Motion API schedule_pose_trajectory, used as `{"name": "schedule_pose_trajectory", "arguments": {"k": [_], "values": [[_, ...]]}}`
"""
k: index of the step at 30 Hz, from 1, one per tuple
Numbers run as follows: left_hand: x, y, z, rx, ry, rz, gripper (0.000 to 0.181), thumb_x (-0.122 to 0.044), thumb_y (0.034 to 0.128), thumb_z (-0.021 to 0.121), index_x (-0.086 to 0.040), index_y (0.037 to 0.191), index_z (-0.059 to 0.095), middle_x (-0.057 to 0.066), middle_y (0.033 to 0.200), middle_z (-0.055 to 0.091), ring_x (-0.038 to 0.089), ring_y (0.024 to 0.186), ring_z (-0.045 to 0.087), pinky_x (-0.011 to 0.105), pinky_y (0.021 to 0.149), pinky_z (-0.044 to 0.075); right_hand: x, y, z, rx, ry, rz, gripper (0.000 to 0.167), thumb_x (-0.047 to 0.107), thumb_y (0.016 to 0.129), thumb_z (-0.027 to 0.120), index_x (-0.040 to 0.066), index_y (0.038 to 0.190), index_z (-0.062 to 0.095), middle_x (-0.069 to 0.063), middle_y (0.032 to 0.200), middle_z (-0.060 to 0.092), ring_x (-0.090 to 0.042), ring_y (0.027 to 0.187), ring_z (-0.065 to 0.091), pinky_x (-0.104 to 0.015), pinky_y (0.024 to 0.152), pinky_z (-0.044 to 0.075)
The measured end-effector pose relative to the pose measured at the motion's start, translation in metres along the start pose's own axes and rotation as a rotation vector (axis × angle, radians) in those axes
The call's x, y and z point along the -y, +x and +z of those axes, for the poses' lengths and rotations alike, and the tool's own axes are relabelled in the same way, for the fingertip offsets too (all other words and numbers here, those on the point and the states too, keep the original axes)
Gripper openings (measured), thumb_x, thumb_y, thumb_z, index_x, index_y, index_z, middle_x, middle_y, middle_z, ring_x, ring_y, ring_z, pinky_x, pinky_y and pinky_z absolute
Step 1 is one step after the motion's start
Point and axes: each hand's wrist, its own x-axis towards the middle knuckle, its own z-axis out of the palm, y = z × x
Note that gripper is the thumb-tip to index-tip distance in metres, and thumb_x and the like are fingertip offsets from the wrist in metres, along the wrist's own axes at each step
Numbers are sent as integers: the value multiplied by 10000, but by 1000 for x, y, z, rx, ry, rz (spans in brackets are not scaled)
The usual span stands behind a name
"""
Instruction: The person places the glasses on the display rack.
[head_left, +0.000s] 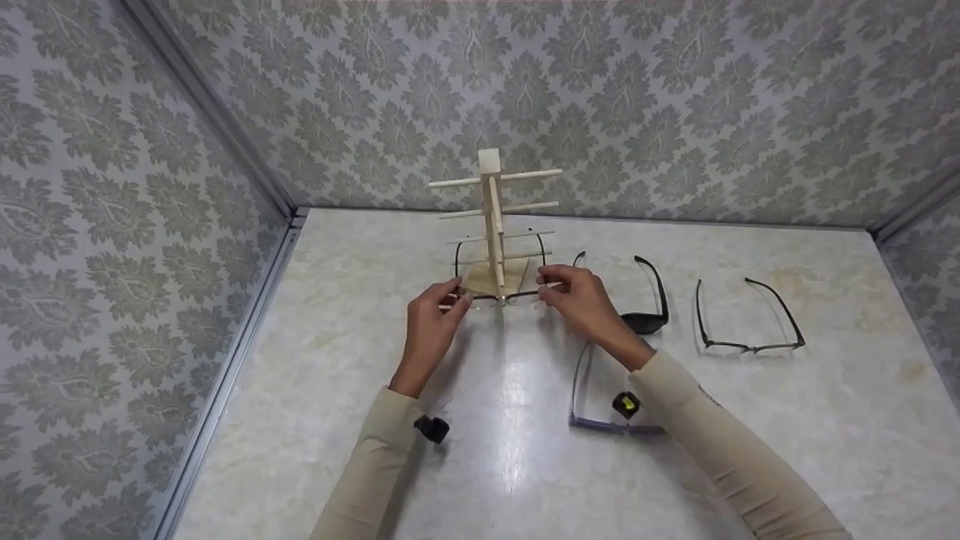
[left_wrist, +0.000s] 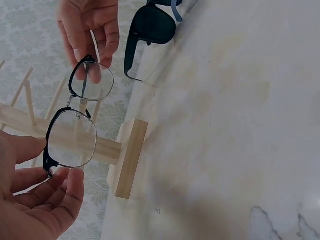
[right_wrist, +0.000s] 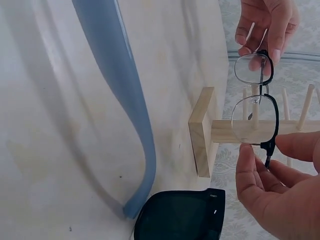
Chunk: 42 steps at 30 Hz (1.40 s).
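A pair of clear glasses with black upper rims is held level at the lower pegs of a wooden stand, its arms pointing back on either side of the post. My left hand pinches the left hinge corner between thumb and fingers. At the opposite corner, my right hand pinches the frame the same way. The bridge is by the front end of a low peg; whether it touches is unclear.
Right of the stand lie dark sunglasses and black-framed glasses. Blue-framed glasses lie nearer, partly under my right forearm. Patterned walls enclose the table at the back and sides.
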Motion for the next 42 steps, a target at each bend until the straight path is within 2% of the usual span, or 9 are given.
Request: {"name": "schedule_pose_trajectory", "arguments": {"k": [10,21,28,35,42], "values": [[7,-2,4,-15,-7,-15,376,-79,1046,766,59,1393,722,154,1145,777,295,1019,762,448,916,646,-3,4,4,17,-50,1,441,39,1069,648,-80,1493,625,-274,1352,713,-357,1154,749,-375,933,617],[12,-6,6,-26,-36,-29,390,-125,1066,750,84,1393,709,145,1165,780,285,1015,760,431,889,650,-8,6,5,33,-43,8,444,31,1083,634,-91,1508,604,-296,1362,699,-393,1108,761,-361,888,616],[10,-4,8,-17,-57,-44,401,-127,1069,745,88,1404,699,153,1180,773,277,1012,762,367,840,658,-9,7,4,22,-31,17,433,8,1081,628,-107,1498,604,-296,1358,702,-366,1100,765,-342,891,621],[8,-5,8,-33,-36,-28,397,-132,1081,725,56,1429,694,153,1187,762,279,1028,741,431,877,644,-11,7,4,-1,-47,-16,425,1,1077,635,-115,1485,611,-318,1391,677,-401,1210,729,-419,992,618],[8,-17,-3,-53,-36,-10,463,-198,1092,728,-3,1504,645,147,1244,721,265,1056,712,471,880,631,-7,-7,-7,-49,-104,-75,418,48,1090,672,-96,1480,624,-308,1432,657,-419,1234,704,-544,1080,565]]}}
